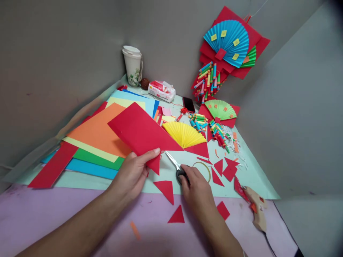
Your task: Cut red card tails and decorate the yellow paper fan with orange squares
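Red card [144,132] in one grip, scissors [176,165] in the other

At lower left of centre, see the left hand [130,176], thumb on top of the card, fingers curled beneath, gripping near its lower end. Cannot tell the exact place of the hidden fingertips. Find the card just left of centre, slanting in front of the orange sheet [93,125]. Best, perhaps, to pinch firmly without creasing and hold the thumb well back from the line of cut. Next, note the scissors right of the thumb: tips just beside the card's lower edge, blades close together, contact impossible to tell. Around the dark handles, see the right hand [197,189], fingers closed on them. For a clean edge, probably better to open the blades wide, seat the card deep and turn the card rather than the wrist.

Across the surface, at lower left, see a lilac cover [34,210], then a red strip [56,166] and a blue sheet [91,167] on a pale green sheet [249,178]. At upper left, a grey wall [66,43]; right of that, a lidded cup [132,67] and a tissue pack [161,91]. Near centre, a red triangle [167,191] and a yellow fan [184,135]. Further right, a phone [189,104], small paper rolls [198,121], a light green fan [221,109] and, at upper right, a hanging blue fan [227,41]. At lower right, a glue gun [257,207]; at far right, another wall [300,125]
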`<action>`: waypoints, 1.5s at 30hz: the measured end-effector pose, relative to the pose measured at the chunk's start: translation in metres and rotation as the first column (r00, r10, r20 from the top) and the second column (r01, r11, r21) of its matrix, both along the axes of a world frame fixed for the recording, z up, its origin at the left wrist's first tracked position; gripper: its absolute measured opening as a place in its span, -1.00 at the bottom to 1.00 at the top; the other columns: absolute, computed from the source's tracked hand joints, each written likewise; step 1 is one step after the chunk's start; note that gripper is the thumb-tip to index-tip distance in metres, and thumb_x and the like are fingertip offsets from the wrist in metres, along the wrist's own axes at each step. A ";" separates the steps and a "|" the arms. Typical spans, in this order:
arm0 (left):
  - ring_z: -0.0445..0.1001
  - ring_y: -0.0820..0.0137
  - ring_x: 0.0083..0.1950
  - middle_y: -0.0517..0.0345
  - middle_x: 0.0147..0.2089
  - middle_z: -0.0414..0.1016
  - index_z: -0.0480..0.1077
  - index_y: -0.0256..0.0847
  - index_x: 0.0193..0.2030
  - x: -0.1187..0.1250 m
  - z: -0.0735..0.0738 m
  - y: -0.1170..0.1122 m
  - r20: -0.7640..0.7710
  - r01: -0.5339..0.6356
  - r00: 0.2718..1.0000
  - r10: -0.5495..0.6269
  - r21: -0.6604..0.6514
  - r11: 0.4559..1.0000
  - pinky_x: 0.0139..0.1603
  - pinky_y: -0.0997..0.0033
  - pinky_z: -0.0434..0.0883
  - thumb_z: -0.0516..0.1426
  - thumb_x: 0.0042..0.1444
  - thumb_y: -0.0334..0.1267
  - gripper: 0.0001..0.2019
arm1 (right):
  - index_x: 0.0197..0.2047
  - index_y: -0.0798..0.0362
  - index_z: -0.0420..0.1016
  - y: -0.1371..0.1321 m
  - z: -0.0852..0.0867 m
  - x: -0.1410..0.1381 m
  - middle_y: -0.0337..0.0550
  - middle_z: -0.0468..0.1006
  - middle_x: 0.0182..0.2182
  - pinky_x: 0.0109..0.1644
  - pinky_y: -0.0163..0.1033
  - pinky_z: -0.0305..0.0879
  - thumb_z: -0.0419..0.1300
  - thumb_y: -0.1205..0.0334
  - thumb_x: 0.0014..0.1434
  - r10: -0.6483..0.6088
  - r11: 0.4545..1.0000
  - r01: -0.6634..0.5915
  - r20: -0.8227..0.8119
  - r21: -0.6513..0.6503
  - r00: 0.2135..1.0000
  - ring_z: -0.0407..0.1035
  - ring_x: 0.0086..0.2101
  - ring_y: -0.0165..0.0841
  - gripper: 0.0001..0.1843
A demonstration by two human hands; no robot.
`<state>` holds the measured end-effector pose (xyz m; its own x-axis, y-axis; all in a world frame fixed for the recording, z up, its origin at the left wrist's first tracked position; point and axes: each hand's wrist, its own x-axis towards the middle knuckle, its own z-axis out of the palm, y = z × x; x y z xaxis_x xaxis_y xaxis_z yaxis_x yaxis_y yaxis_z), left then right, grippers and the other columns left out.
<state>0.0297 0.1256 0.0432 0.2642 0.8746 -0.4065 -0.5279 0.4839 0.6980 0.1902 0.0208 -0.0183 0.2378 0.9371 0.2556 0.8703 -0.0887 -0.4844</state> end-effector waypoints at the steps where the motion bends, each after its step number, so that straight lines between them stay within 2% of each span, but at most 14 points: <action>1: 0.59 0.42 -0.31 0.05 -0.24 0.67 0.57 -0.33 -0.27 0.000 -0.001 0.000 -0.023 0.031 0.999 -0.030 0.020 0.999 -0.26 0.50 0.57 0.37 -0.07 -0.46 -0.82 | 0.11 0.07 0.49 0.000 0.000 -0.001 0.04 0.58 -0.07 -0.15 -0.14 0.41 0.05 0.39 0.28 0.000 1.000 0.000 0.031 -0.004 1.000 0.47 -0.12 -0.15 -0.62; 6: 0.57 0.41 -0.38 0.07 -0.40 0.65 0.57 -0.32 -0.34 -0.005 -0.004 0.006 -0.148 0.175 0.975 -0.164 0.065 0.982 -0.35 0.53 0.54 0.40 -0.11 -0.37 -0.83 | 0.02 0.07 0.58 0.002 0.006 0.003 0.02 0.63 -0.18 -0.07 -0.02 0.36 -0.02 0.41 0.32 0.071 0.997 -0.071 0.101 0.005 0.992 0.41 -0.16 -0.11 -0.62; 8: 0.57 0.41 -0.40 0.05 -0.41 0.65 0.58 -0.31 -0.34 -0.006 -0.004 0.009 -0.216 0.257 0.947 -0.237 0.070 0.964 -0.36 0.53 0.53 0.39 -0.10 -0.35 -0.84 | 0.00 0.07 0.59 0.002 0.011 0.010 0.03 0.63 -0.18 -0.02 0.01 0.34 0.01 0.34 0.33 0.050 0.996 -0.050 0.005 0.077 0.999 0.41 -0.13 -0.10 -0.66; 10: 0.58 0.38 -0.41 0.02 -0.43 0.65 0.59 -0.30 -0.36 -0.007 -0.005 0.010 -0.300 0.339 0.905 -0.303 0.076 0.938 -0.38 0.52 0.52 0.40 -0.10 -0.32 -0.84 | 0.02 0.05 0.57 0.002 0.018 0.016 0.03 0.63 -0.14 -0.01 -0.02 0.35 0.05 0.20 0.34 -0.011 0.992 0.040 -0.234 0.121 0.972 0.44 -0.10 -0.13 -0.68; 12: 0.59 0.34 -0.40 0.03 -0.45 0.65 0.58 -0.28 -0.37 -0.005 -0.008 0.009 -0.357 0.409 0.863 -0.358 0.078 0.909 -0.37 0.48 0.53 0.40 -0.13 -0.30 -0.83 | 0.02 0.02 0.56 0.002 0.025 0.020 -0.02 0.64 -0.14 -0.06 -0.09 0.39 0.08 0.07 0.34 -0.052 0.992 0.108 -0.545 0.071 0.837 0.48 -0.13 -0.19 -0.66; 14: 0.59 0.32 -0.38 0.06 -0.44 0.65 0.57 -0.25 -0.36 -0.002 -0.011 0.007 -0.374 0.475 0.829 -0.416 0.080 0.876 -0.32 0.41 0.54 0.40 -0.14 -0.29 -0.82 | -0.01 0.00 0.57 0.003 0.029 0.018 -0.08 0.65 -0.19 -0.18 -0.18 0.41 0.15 -0.01 0.29 -0.070 0.995 0.101 -0.772 -0.007 0.632 0.51 -0.23 -0.26 -0.65; 16: 0.57 0.33 -0.40 0.10 -0.45 0.64 0.56 -0.23 -0.37 0.000 -0.014 0.004 -0.395 0.554 0.783 -0.481 0.089 0.828 -0.31 0.39 0.53 0.39 -0.13 -0.29 -0.83 | -0.10 0.01 0.59 0.004 0.030 0.013 -0.14 0.66 -0.27 -0.30 -0.25 0.39 0.26 -0.01 0.20 -0.076 0.997 0.060 -0.879 -0.054 0.470 0.49 -0.35 -0.32 -0.68; 19: 0.51 0.36 -0.45 0.15 -0.49 0.59 0.56 -0.22 -0.41 0.003 -0.015 0.002 -0.473 0.643 0.708 -0.525 0.123 0.756 -0.37 0.42 0.48 0.38 -0.14 -0.27 -0.85 | -0.28 0.02 0.57 0.006 0.027 0.005 -0.21 0.64 -0.38 -0.36 -0.29 0.35 0.35 0.04 0.08 -0.084 0.996 0.026 -0.928 -0.080 0.363 0.45 -0.45 -0.38 -0.77; 21: 0.50 0.34 -0.47 0.16 -0.52 0.57 0.56 -0.20 -0.45 0.003 -0.015 0.002 -0.508 0.644 0.698 -0.505 0.137 0.752 -0.42 0.42 0.45 0.39 -0.17 -0.28 -0.86 | -0.34 0.01 0.54 0.006 0.024 0.002 -0.24 0.61 -0.41 -0.35 -0.29 0.35 0.35 0.05 0.07 -0.086 0.996 0.047 -0.929 -0.074 0.359 0.44 -0.45 -0.38 -0.79; 24: 0.50 0.33 -0.50 0.12 -0.52 0.59 0.57 -0.18 -0.45 0.003 -0.016 0.003 -0.496 0.590 0.735 -0.462 0.133 0.796 -0.45 0.41 0.44 0.41 -0.22 -0.30 -0.84 | -0.33 0.01 0.54 0.007 0.021 0.001 -0.25 0.58 -0.42 -0.33 -0.28 0.33 0.33 0.02 0.08 -0.091 0.993 0.107 -0.915 -0.053 0.393 0.41 -0.44 -0.38 -0.77; 29: 0.54 0.34 -0.49 0.06 -0.42 0.64 0.57 -0.20 -0.37 0.002 -0.020 0.005 -0.419 0.580 0.763 -0.493 0.105 0.808 -0.42 0.42 0.47 0.42 -0.25 -0.34 -0.77 | -0.38 0.03 0.51 0.008 0.019 0.003 -0.31 0.48 -0.52 -0.38 -0.32 0.26 0.34 0.01 0.09 -0.108 0.975 0.221 -0.901 -0.014 0.420 0.29 -0.50 -0.43 -0.74; 34: 0.56 0.34 -0.49 0.25 -0.58 0.49 0.45 -0.14 -0.50 0.000 -0.023 0.009 -0.439 0.529 0.788 -0.432 0.123 0.839 -0.40 0.43 0.48 0.44 -0.26 -0.30 -0.76 | -0.31 0.04 0.53 0.010 0.014 0.005 -0.26 0.52 -0.46 -0.34 -0.28 0.29 0.32 0.00 0.13 -0.095 0.962 0.272 -0.909 0.021 0.406 0.33 -0.46 -0.40 -0.73; 39: 0.55 0.38 -0.52 0.25 -0.60 0.49 0.45 -0.13 -0.50 -0.004 -0.021 0.013 -0.433 0.546 0.780 -0.451 0.121 0.829 -0.42 0.50 0.44 0.42 -0.22 -0.33 -0.78 | -0.30 0.05 0.52 0.012 0.007 0.007 -0.27 0.54 -0.43 -0.30 -0.28 0.29 0.31 -0.01 0.15 -0.085 0.955 0.292 -0.899 0.049 0.429 0.34 -0.43 -0.38 -0.72; 45: 0.58 0.31 -0.46 0.19 -0.58 0.54 0.49 -0.14 -0.51 -0.008 -0.021 0.016 -0.444 0.558 0.778 -0.446 0.159 0.815 -0.39 0.47 0.45 0.40 -0.21 -0.37 -0.83 | -0.29 0.06 0.52 0.015 0.001 0.005 -0.26 0.53 -0.43 -0.31 -0.28 0.28 0.30 -0.01 0.16 -0.064 0.952 0.295 -0.894 0.078 0.444 0.34 -0.43 -0.38 -0.72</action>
